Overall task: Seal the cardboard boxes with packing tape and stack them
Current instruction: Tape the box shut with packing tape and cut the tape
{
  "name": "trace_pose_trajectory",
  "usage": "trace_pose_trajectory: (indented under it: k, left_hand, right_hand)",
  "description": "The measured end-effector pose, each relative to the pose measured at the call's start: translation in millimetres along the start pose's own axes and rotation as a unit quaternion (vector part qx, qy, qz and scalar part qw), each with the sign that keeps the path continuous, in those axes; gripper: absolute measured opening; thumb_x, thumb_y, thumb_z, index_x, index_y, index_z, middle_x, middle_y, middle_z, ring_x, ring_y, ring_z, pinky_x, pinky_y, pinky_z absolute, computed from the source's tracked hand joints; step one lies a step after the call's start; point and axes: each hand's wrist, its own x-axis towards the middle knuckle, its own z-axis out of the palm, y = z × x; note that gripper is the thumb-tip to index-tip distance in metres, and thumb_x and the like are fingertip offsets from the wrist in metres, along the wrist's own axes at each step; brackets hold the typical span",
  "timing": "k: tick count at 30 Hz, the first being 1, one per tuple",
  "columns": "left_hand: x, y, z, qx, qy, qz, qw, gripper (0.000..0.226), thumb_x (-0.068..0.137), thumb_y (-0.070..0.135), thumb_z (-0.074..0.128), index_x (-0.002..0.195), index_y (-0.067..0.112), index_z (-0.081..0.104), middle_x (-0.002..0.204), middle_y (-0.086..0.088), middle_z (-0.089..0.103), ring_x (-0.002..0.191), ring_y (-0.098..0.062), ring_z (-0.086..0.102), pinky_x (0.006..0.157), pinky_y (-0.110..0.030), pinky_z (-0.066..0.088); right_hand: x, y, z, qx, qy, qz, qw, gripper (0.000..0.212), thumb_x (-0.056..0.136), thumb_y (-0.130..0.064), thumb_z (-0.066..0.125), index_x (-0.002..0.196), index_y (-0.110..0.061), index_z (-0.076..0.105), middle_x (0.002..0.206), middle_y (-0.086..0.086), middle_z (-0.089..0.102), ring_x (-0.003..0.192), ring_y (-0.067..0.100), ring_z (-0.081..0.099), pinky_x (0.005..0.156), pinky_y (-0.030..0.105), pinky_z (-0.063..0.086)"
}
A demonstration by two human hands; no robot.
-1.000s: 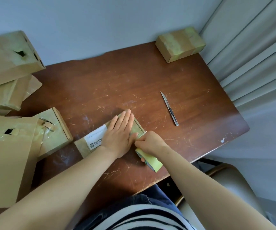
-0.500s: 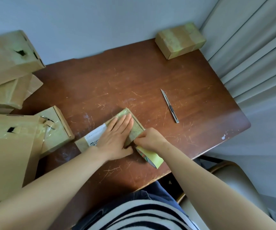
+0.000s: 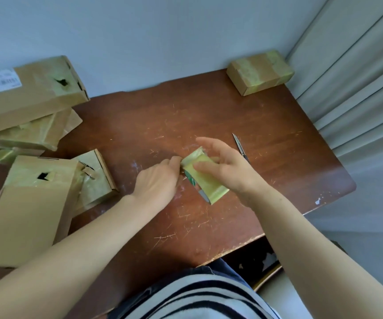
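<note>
Right now the tape roll [image 3: 205, 180] hangs over the counter [image 3: 208, 111] in my right hand [image 3: 228, 168], thumb clamped on it and fingers splayed, its loose end angled far-left at my left hand [image 3: 158, 183], whose bunched fingers touch it, though I cannot tell whether they pinch.

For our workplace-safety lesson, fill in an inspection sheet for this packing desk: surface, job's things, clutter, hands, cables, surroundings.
Surface: wooden desk, heavily scratched.
Job's things: tape roll held above the desk; taped box at the far right corner; pile of boxes on the left.
Clutter: utility knife lying blade out beside the right hand.
Hands: right hand holds the roll; left hand has its fingers at the roll's loose end, grip unclear.
Cables: nothing seen.
Surroundings: wall behind, curtain on the right.
</note>
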Motion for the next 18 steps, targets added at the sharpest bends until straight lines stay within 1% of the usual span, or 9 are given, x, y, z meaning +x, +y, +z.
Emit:
trace_pose_trajectory:
  k: [2, 4, 6, 7, 12, 14, 16, 17, 18]
  left_hand:
    - [6, -8, -1, -0.014, -0.038, -0.026, 0.999, 0.031, 0.101, 0.027, 0.037, 0.131, 0.019, 0.037, 0.108, -0.003, 0.060, 0.091, -0.030, 0.061, 0.065, -0.036, 0.039]
    - [12, -15, -2, -0.008, -0.051, -0.043, 0.998, 0.042, 0.099, 0.022, 0.037, 0.140, 0.024, 0.030, 0.119, -0.004, 0.058, 0.099, -0.031, 0.060, 0.068, -0.035, 0.039]
    - [17, -20, -2, 0.009, -0.048, -0.051, 0.998, 0.053, 0.098, 0.016, 0.040, 0.147, 0.025, 0.022, 0.129, -0.003, 0.054, 0.106, -0.032, 0.058, 0.071, -0.035, 0.037]
    - [19, -21, -2, 0.014, -0.053, -0.054, 0.997, 0.056, 0.097, 0.014, 0.041, 0.148, 0.025, 0.020, 0.131, -0.003, 0.053, 0.108, -0.032, 0.058, 0.072, -0.036, 0.037]
    - [19, -20, -9, 0.027, -0.074, -0.051, 0.996, 0.053, 0.100, 0.018, 0.040, 0.149, 0.026, 0.021, 0.133, -0.001, 0.053, 0.112, -0.030, 0.057, 0.075, -0.037, 0.041]
    - [20, -22, -12, -0.053, -0.109, -0.038, 0.992, 0.047, 0.102, 0.029, 0.039, 0.147, 0.029, 0.028, 0.133, 0.001, 0.055, 0.116, -0.027, 0.055, 0.084, -0.037, 0.043]
    - [23, -24, -12, -0.237, -0.190, -0.034, 0.952, 0.043, 0.100, 0.037, 0.042, 0.142, 0.028, 0.042, 0.132, 0.004, 0.057, 0.121, -0.021, 0.053, 0.096, -0.036, 0.043]
    - [26, -26, -9, -0.289, -0.212, -0.035, 0.933, 0.042, 0.099, 0.037, 0.045, 0.140, 0.026, 0.047, 0.131, 0.004, 0.057, 0.122, -0.018, 0.052, 0.100, -0.036, 0.042]
    - [31, -29, -4, -0.290, -0.218, -0.038, 0.931, 0.043, 0.098, 0.037, 0.047, 0.140, 0.024, 0.048, 0.133, 0.003, 0.057, 0.123, -0.018, 0.051, 0.102, -0.037, 0.040]
  right_hand:
    - [5, 5, 6, -0.017, 0.019, -0.036, 0.999, 0.047, 0.092, -0.016, 0.061, 0.133, -0.034, 0.047, 0.105, 0.007, 0.066, 0.085, 0.015, 0.065, 0.080, 0.033, 0.054]
    - [8, 14, 15, -0.009, 0.024, -0.050, 0.998, 0.045, 0.095, -0.022, 0.057, 0.138, -0.029, 0.045, 0.115, -0.006, 0.062, 0.094, 0.003, 0.063, 0.085, 0.026, 0.054]
    - [9, 26, 21, -0.009, 0.055, -0.060, 0.997, 0.044, 0.096, -0.027, 0.056, 0.138, -0.024, 0.046, 0.128, -0.008, 0.058, 0.114, 0.006, 0.057, 0.099, 0.035, 0.048]
    - [8, 31, 23, -0.008, 0.068, -0.064, 0.996, 0.044, 0.095, -0.027, 0.056, 0.138, -0.023, 0.048, 0.131, -0.006, 0.057, 0.119, 0.010, 0.055, 0.102, 0.039, 0.046]
    - [4, 41, 27, -0.016, 0.102, -0.068, 0.992, 0.043, 0.095, -0.029, 0.056, 0.136, -0.021, 0.050, 0.130, -0.005, 0.059, 0.118, 0.009, 0.056, 0.099, 0.038, 0.049]
    - [4, 39, 24, -0.018, 0.106, -0.078, 0.991, 0.041, 0.093, -0.030, 0.058, 0.133, -0.023, 0.052, 0.127, -0.007, 0.060, 0.114, 0.005, 0.057, 0.095, 0.034, 0.051]
    - [2, 39, 18, 0.007, 0.101, -0.070, 0.992, 0.033, 0.093, -0.024, 0.059, 0.126, -0.027, 0.054, 0.118, -0.011, 0.062, 0.097, 0.000, 0.062, 0.081, 0.024, 0.055]
    - [1, 40, 16, 0.028, 0.089, -0.057, 0.994, 0.033, 0.094, -0.018, 0.056, 0.125, -0.028, 0.054, 0.113, -0.012, 0.063, 0.093, 0.002, 0.062, 0.077, 0.021, 0.054]
    - [2, 41, 14, 0.044, 0.075, -0.042, 0.995, 0.036, 0.094, -0.012, 0.054, 0.125, -0.028, 0.054, 0.111, -0.011, 0.064, 0.093, 0.005, 0.061, 0.077, 0.020, 0.052]
